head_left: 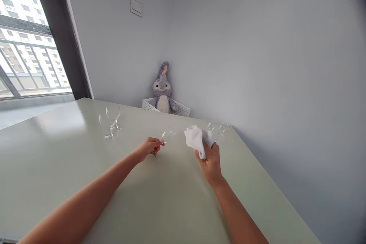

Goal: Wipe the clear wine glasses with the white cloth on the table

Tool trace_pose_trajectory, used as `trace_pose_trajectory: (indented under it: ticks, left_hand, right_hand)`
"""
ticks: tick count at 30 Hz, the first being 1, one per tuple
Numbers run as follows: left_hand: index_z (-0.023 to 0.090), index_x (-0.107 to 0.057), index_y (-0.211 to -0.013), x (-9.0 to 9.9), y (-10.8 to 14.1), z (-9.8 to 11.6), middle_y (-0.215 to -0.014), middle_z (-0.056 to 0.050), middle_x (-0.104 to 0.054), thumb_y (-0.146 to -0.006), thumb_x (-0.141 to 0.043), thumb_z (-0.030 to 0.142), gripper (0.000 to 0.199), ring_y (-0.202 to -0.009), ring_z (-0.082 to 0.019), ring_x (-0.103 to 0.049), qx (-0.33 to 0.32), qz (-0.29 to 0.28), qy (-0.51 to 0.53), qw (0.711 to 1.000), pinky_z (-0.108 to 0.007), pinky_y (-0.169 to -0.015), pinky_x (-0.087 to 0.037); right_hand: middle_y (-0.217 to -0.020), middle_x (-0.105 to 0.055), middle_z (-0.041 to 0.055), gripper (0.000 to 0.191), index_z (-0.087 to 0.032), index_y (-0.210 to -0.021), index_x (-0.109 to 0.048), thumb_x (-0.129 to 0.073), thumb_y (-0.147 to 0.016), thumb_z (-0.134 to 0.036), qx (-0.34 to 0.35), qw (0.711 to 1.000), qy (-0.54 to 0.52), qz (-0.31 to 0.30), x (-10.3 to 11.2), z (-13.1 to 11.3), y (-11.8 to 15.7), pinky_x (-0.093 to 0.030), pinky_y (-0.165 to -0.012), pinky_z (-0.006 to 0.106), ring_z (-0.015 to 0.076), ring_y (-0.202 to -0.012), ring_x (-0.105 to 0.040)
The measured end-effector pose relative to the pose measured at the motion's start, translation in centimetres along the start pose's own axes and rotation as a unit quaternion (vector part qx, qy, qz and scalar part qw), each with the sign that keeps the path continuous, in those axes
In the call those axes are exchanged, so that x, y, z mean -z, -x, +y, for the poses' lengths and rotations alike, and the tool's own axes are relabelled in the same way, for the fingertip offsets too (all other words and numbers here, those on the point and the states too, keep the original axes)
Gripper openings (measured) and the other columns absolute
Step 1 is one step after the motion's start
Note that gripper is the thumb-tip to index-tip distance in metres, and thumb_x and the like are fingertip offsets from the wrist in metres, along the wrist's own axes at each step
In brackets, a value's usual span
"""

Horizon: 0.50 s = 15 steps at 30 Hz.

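In the head view, a white perforated plastic basket [183, 109] stands behind the pale green table [57, 152] and holds one grey plush rabbit [162, 89]. Two clear stemmed glasses [110, 122] stand upright at the left. The left hand [150, 147] pinches a clear glass [168, 135] lying low on the table. The right hand [211, 160] is clenched around one white cloth [196, 139]. Two more clear glasses [219, 126] stand just behind the cloth.

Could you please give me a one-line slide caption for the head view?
Left hand holds a clear glass by its stem; right hand grips a white cloth.
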<state>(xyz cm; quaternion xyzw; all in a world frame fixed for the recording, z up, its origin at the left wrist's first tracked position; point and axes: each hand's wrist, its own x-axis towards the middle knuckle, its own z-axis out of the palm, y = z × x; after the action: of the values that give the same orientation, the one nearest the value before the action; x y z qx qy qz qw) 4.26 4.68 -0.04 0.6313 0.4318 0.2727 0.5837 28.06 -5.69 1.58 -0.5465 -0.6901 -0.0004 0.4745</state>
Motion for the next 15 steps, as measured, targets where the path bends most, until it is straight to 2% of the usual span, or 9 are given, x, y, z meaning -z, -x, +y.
trace_pose_trajectory:
  ticks: [2, 4, 6, 8, 11, 13, 15]
  left_hand:
    - [0.013, -0.058, -0.064, -0.8, -0.1, -0.2, -0.05, 0.003, -0.044, -0.074, -0.048, 0.049, 0.038, -0.047, -0.009, -0.04, -0.017, 0.039, -0.09, 0.995, -0.022, -0.049, -0.033]
    - [0.015, -0.056, -0.058, -2.0, 0.2, -0.4, -0.048, 0.003, -0.045, -0.075, -0.044, 0.039, 0.032, -0.045, -0.009, -0.039, -0.039, 0.045, -0.201, 0.978, -0.021, -0.047, -0.029]
    - [0.016, -0.055, -0.055, -3.5, 0.7, -0.6, -0.049, 0.002, -0.048, -0.074, -0.04, 0.026, 0.026, -0.046, -0.009, -0.04, -0.079, 0.044, -0.3, 0.95, -0.021, -0.047, -0.026]
    - [0.016, -0.052, -0.052, -4.9, 1.4, -0.8, -0.049, 0.0, -0.049, -0.072, -0.039, 0.018, 0.024, -0.046, -0.009, -0.04, -0.148, 0.053, -0.395, 0.905, -0.023, -0.047, -0.025]
    - [0.016, -0.052, -0.054, -6.2, 2.2, -1.1, -0.051, -0.003, -0.052, -0.072, -0.041, 0.013, 0.021, -0.049, -0.012, -0.044, -0.276, 0.039, -0.477, 0.833, -0.024, -0.049, -0.027]
    - [0.017, -0.055, -0.063, -6.6, 2.6, -1.2, -0.056, -0.004, -0.055, -0.077, -0.042, 0.016, 0.019, -0.054, -0.015, -0.048, -0.336, 0.025, -0.497, 0.8, -0.025, -0.051, -0.03]
    - [0.017, -0.057, -0.073, -6.8, 2.7, -1.3, -0.059, -0.004, -0.057, -0.083, -0.042, 0.024, 0.02, -0.058, -0.016, -0.051, -0.357, 0.023, -0.501, 0.788, -0.026, -0.054, -0.034]
  right_hand:
    - [-0.116, -0.058, 0.0086, 0.043, -0.023, -0.114, -0.058, -0.053, -0.08, -0.048, 0.094, 0.993, 0.053, -0.054, -0.5, -0.9, 0.4, -0.025, -0.095, 0.05, 0.033, -0.108, -0.044]
    - [-0.129, -0.048, 0.0072, 0.052, -0.025, -0.126, -0.047, -0.051, -0.081, -0.05, 0.153, 0.979, 0.069, -0.115, -1.4, -1.6, 0.9, -0.016, -0.1, 0.053, 0.0327, -0.115, -0.04]
    - [-0.132, -0.045, 0.0054, 0.047, -0.027, -0.129, -0.042, -0.047, -0.085, -0.043, 0.173, 0.972, 0.072, -0.145, -2.2, -1.8, 1.2, -0.012, -0.103, 0.053, 0.0302, -0.117, -0.04]
    - [-0.128, -0.049, 0.0043, 0.039, -0.028, -0.126, -0.046, -0.045, -0.087, -0.032, 0.168, 0.974, 0.071, -0.136, -2.7, -1.5, 1.4, -0.016, -0.102, 0.053, 0.0281, -0.115, -0.043]
    - [-0.112, -0.06, 0.0052, 0.028, -0.027, -0.11, -0.06, -0.047, -0.085, -0.027, 0.1, 0.991, 0.025, -0.09, -2.7, -0.7, 1.3, -0.033, -0.092, 0.046, 0.0255, -0.103, -0.051]
    - [-0.098, -0.064, 0.0058, 0.023, -0.023, -0.094, -0.067, -0.047, -0.085, -0.029, 0.0, 0.995, -0.068, -0.067, -2.4, -0.2, 1.1, -0.04, -0.083, 0.039, 0.0231, -0.091, -0.055]
    - [-0.081, -0.064, 0.005, 0.026, -0.02, -0.077, -0.068, -0.047, -0.085, -0.035, -0.133, 0.967, -0.209, -0.063, -2.3, 0.3, 0.8, -0.044, -0.073, 0.034, 0.0204, -0.077, -0.057]
